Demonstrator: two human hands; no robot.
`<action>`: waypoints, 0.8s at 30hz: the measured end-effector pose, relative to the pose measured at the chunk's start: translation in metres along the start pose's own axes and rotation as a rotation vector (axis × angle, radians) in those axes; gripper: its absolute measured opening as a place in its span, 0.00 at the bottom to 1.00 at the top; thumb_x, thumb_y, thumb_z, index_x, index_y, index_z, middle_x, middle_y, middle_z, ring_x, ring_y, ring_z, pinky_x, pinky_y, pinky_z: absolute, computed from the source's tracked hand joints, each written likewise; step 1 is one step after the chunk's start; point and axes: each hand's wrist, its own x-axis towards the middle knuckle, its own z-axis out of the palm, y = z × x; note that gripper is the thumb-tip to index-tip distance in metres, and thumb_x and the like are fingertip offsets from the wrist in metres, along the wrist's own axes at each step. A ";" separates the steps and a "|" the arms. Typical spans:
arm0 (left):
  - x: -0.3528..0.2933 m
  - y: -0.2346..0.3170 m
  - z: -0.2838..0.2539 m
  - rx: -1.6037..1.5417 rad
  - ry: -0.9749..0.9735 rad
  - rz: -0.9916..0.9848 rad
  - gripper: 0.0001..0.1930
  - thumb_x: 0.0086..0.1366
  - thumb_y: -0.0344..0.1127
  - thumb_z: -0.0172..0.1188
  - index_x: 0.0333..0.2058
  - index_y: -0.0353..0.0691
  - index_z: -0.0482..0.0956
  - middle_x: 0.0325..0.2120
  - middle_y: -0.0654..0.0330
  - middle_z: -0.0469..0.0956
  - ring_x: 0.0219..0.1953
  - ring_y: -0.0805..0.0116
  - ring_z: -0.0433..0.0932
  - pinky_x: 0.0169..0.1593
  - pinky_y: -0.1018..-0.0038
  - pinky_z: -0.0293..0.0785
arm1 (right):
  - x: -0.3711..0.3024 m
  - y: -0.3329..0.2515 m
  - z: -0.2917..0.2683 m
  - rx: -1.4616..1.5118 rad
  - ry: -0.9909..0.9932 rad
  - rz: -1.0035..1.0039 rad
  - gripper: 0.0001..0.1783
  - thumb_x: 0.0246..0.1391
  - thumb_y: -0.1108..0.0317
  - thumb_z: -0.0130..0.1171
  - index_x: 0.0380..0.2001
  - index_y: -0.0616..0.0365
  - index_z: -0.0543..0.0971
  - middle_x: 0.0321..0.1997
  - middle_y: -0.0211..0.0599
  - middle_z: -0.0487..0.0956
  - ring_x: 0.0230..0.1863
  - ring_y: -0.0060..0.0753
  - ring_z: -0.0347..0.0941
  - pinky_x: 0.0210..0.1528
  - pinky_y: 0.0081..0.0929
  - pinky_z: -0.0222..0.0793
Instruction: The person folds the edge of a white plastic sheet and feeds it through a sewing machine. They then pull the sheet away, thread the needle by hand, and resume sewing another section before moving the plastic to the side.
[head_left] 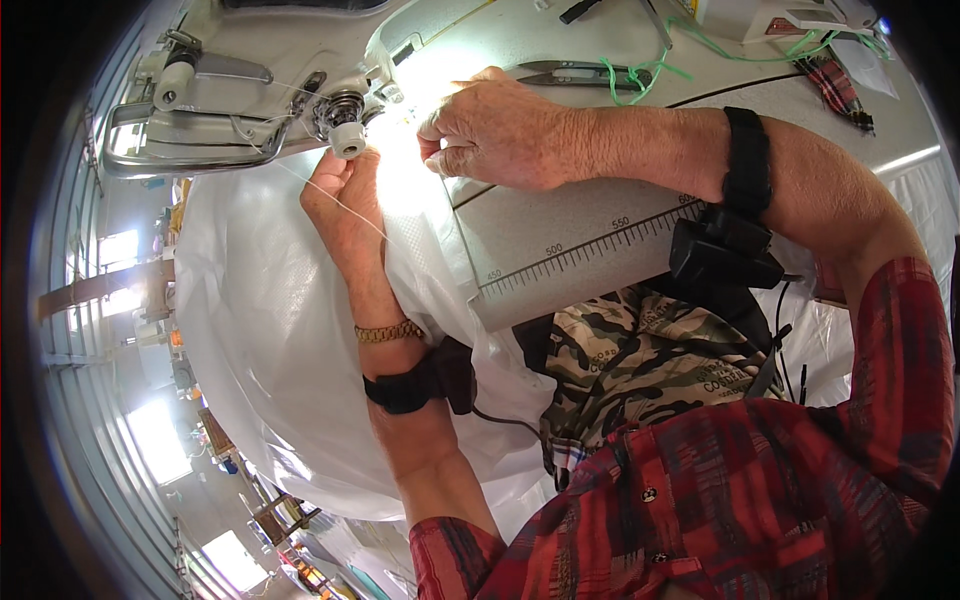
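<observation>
My right hand (500, 130) is pinched, thumb against forefinger, beside the brightly lit needle area of a sewing machine (290, 50). Glare hides whatever lies between those fingertips. Just below the machine's thread tension knob (348, 139) is my left hand (345, 205), its fingers curled in and their tips partly hidden behind the knob and glare. A large white woven plastic sheet (270, 300) spreads under and around my left forearm, its edge reaching up into the light between the hands. White thread (330, 195) runs from the machine's head down across my left hand.
Thread snips (580, 74) lie on the grey machine table behind my right hand, with green string (640, 80) around them. A ruler scale (590, 240) marks the table's front. A plaid cloth scrap (835, 92) sits at the far right. A metal wire guard (190, 165) juts out left.
</observation>
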 end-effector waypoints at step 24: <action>0.005 -0.011 0.005 -0.190 0.071 0.012 0.08 0.58 0.31 0.61 0.29 0.30 0.81 0.21 0.66 0.76 0.24 0.80 0.69 0.31 0.81 0.64 | 0.005 0.003 0.000 0.168 0.241 0.083 0.12 0.58 0.66 0.56 0.38 0.66 0.76 0.35 0.47 0.79 0.41 0.37 0.78 0.47 0.33 0.74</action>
